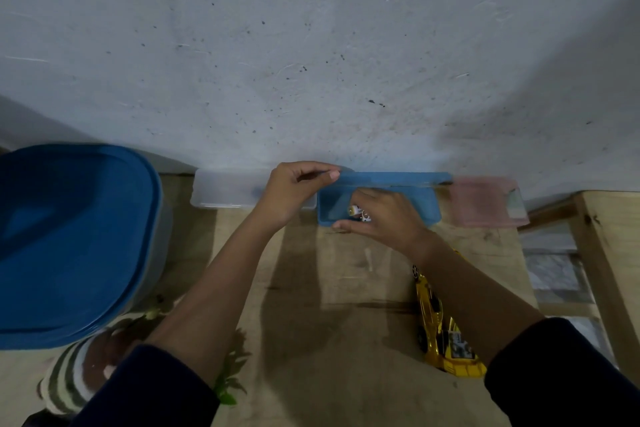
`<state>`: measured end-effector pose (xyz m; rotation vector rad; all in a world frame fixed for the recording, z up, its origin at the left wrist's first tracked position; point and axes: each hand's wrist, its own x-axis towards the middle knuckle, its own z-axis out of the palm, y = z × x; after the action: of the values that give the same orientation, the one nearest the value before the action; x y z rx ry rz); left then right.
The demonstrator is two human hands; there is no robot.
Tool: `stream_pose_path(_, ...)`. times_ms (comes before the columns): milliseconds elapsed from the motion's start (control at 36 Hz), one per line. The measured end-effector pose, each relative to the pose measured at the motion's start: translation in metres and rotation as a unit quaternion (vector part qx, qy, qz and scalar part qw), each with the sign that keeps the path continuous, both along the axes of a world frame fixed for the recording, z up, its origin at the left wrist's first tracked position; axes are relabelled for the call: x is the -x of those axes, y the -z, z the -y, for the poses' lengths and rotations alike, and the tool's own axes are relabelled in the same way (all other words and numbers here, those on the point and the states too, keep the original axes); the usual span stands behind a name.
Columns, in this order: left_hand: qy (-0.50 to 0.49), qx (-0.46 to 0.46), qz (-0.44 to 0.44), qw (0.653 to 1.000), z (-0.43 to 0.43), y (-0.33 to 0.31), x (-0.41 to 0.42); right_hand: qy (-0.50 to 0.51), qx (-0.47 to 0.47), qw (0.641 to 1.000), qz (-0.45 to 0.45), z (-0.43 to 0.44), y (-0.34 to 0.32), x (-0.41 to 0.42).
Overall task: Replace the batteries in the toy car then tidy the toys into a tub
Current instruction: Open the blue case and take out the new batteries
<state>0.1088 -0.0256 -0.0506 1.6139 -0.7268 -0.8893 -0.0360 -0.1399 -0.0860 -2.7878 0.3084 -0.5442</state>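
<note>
A small blue translucent box (424, 206) stands against the wall at the back of the wooden table. My left hand (294, 192) pinches the raised blue lid (391, 178) at its left end. My right hand (384, 215) reaches into the box, fingers curled round batteries (358, 211) with white and gold ends. A shiny yellow toy car (440, 326) lies on the table at the right, partly hidden under my right forearm.
A clear box (225, 192) and a pink box (488, 201) flank the blue one. A big tub with a blue lid (69, 239) stands at the left. A striped soft toy (76, 374) and green leaves (232, 378) lie near the front. The table edge (526, 253) is at the right.
</note>
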Motion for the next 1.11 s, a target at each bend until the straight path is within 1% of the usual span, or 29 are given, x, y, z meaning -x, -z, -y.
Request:
stream_pose_path(111, -0.032, 0.025, 0.0, 0.999, 0.002, -0.001, 0.004, -0.003, 0.013, 0.999, 0.049, -0.003, -0.004, 0.002)
stream_pose_path(194, -0.067, 0.035, 0.002, 0.997, 0.002, 0.0, 0.008, -0.024, 0.027, 0.998, 0.059, -0.004, -0.008, 0.01)
stream_pose_path(278, -0.098, 0.044, 0.001, 0.994, 0.003, 0.003, 0.013, -0.064, 0.058, 0.996, 0.031, -0.004, -0.008, 0.019)
stream_pose_path(389, -0.137, 0.053, -0.002, 0.989, 0.005, 0.005, 0.019, -0.101, 0.134, 0.986, -0.024, -0.005, -0.002, 0.03)
stream_pose_path(528, -0.141, 0.06, 0.0, 0.988, 0.003, 0.009, 0.024, -0.079, 0.17, 0.979, -0.073, -0.006, 0.005, 0.031)
stream_pose_path(667, -0.113, 0.05, 0.018, 0.992, -0.001, 0.01, 0.02, -0.064, 0.15, 0.982, -0.099, -0.011, 0.003, 0.029)
stream_pose_path(917, -0.075, 0.041, 0.034, 0.996, -0.006, 0.01, 0.018, -0.063, 0.035, 0.984, -0.164, -0.013, -0.009, 0.038)
stream_pose_path(972, -0.067, 0.038, 0.042, 0.996, -0.009, 0.011, 0.018, -0.049, 0.037, 0.989, -0.134, -0.014, -0.015, 0.042)
stream_pose_path(1056, -0.049, 0.026, 0.07, 0.996, -0.013, 0.013, 0.02, 0.004, 0.06, 0.997, -0.044, -0.011, -0.022, 0.046)
stream_pose_path(1111, -0.029, 0.018, 0.119, 0.992, -0.015, 0.016, 0.02, 0.062, 0.07, 0.996, -0.001, -0.007, -0.028, 0.046)
